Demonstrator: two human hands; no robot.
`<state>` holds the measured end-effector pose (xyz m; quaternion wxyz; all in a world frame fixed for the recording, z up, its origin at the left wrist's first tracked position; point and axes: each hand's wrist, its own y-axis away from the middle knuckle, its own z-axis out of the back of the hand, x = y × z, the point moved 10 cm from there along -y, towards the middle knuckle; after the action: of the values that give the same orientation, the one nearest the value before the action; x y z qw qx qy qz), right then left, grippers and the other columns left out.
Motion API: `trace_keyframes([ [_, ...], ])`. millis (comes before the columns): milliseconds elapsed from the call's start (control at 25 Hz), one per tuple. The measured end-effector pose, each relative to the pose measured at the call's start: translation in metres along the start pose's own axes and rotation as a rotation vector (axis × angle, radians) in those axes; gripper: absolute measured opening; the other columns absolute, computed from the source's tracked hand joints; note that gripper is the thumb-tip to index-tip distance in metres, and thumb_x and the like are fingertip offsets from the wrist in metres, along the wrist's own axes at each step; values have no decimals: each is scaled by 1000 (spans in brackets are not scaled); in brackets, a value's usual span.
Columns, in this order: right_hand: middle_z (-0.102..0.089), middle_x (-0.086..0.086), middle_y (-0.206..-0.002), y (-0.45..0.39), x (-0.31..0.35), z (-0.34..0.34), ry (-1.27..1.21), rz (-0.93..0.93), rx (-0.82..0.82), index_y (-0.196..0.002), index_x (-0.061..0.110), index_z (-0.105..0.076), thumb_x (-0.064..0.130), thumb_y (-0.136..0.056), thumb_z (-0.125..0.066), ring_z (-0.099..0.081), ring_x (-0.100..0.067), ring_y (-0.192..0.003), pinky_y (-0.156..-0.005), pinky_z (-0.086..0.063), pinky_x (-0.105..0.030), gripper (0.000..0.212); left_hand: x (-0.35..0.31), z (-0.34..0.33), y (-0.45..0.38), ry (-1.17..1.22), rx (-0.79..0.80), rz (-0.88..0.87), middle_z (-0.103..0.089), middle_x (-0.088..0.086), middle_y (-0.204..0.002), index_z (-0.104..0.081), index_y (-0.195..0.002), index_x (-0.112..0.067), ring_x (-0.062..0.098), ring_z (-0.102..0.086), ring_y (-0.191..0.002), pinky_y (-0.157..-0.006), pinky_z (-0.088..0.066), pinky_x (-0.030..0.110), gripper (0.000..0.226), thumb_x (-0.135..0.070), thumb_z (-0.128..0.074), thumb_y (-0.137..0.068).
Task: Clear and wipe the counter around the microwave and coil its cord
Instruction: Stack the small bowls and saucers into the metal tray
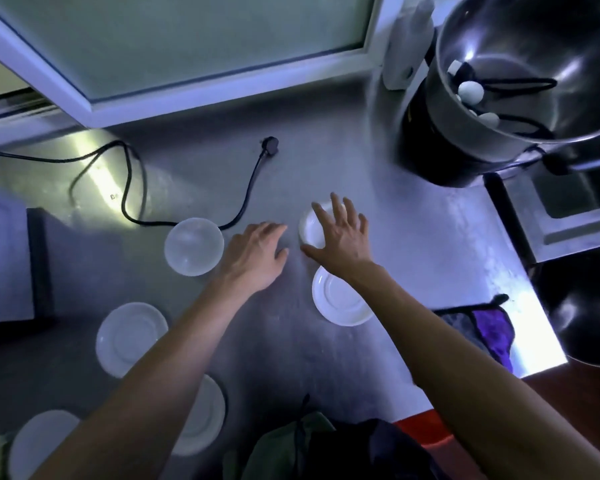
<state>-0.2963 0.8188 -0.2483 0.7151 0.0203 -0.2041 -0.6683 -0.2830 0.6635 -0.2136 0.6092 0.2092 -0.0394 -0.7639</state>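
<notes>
Head view: right hand (pixel 340 237) splayed over small saucer (pixel 309 230), left hand (pixel 257 254) relaxed (cord (pixel 246 192) runs away, plug farthest).

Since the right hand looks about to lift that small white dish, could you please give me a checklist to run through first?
1. Right hand spread over the small white dish: ok.
2. Fingers curled round the dish: not ok, they are straight.
3. Left hand free, open on the steel counter: ok.
4. Black power cord clear of the dish: ok.
5. White saucer nearby lies apart from the dish: ok.
6. Dish empty: cannot tell.
</notes>
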Motion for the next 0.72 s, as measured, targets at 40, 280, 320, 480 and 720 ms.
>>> trace_keyframes([
  [40, -1, -6, -166, -5, -2, -4, 2, 3, 25, -155, 33, -16, 67, -82, -60, -1, -31, -152, -118, -14, -54, 92, 0, -1, -2, 4, -3, 6, -52, 0, -143, -48, -140, -20, 26, -49, -128, -97, -47, 47, 48, -36, -55, -95],
  [280, -8, -8, -164, -13, 3, -16, 12, 35, 37, -154, 32, -15, 62, -75, -69, -8, -35, -149, -110, -27, -53, 100, 11, 1, 0, 39, -54, 47, -57, 1, -136, -54, -135, -17, 27, -50, -127, -95, -49, 47, 45, -31, -60, -92],
  [320, -13, -8, -163, -14, 7, -14, 5, 44, 17, -154, 31, -17, 60, -74, -71, -12, -35, -147, -107, -30, -53, 101, 16, 3, 2, 36, -72, 61, -58, 1, -136, -55, -134, -17, 26, -50, -127, -93, -49, 47, 44, -30, -60, -92],
  [480, -20, -8, -159, -14, 38, -16, -28, 108, -5, -151, 31, -24, 59, -72, -72, -19, -34, -143, -104, -34, -52, 97, 40, 13, 15, 21, -144, 106, -55, 5, -137, -56, -132, -13, 27, -47, -129, -91, -49, 49, 43, -28, -60, -91],
  [720, -17, -7, -160, -7, 91, -34, -47, 202, 18, -151, 30, -26, 63, -74, -70, -15, -33, -145, -107, -32, -54, 95, 105, 24, 35, -78, -154, 268, -40, 4, -149, -44, -139, -21, 28, -31, -140, -103, -39, 54, 54, -39, -58, -89],
])
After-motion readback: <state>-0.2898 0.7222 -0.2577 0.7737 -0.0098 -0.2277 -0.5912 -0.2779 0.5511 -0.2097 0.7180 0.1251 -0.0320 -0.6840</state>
